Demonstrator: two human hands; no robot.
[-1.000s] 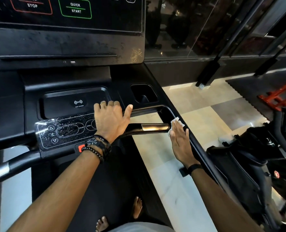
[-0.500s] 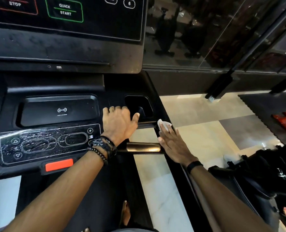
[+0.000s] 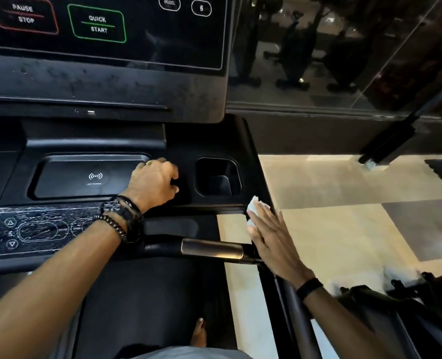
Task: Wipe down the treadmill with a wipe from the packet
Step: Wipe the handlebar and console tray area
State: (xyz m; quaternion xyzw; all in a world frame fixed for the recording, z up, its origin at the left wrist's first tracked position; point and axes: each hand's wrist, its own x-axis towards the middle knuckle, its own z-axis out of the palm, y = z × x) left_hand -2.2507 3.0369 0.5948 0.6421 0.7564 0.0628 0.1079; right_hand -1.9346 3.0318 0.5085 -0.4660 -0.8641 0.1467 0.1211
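The black treadmill console (image 3: 98, 141) fills the left of the head view, with its screen at the top. My right hand (image 3: 274, 242) lies flat with straight fingers on a white wipe (image 3: 253, 207), pressing it against the console's right edge just past the cup holder (image 3: 217, 177). My left hand (image 3: 153, 183) rests on the console between the phone tray (image 3: 85, 177) and the cup holder, its fingers curled down onto the surface with nothing in them. The wipe packet is not in view.
A metal grip bar (image 3: 212, 248) runs between my two wrists. A scratched control panel (image 3: 38, 229) sits at lower left. Tiled floor (image 3: 344, 229) and a dark machine (image 3: 409, 307) lie to the right. My bare foot (image 3: 197, 332) stands on the belt.
My right hand has slid the wipe forward along the console's right edge, from beside the grip bar to near the cup holder. My left hand moved forward and its fingers curled.
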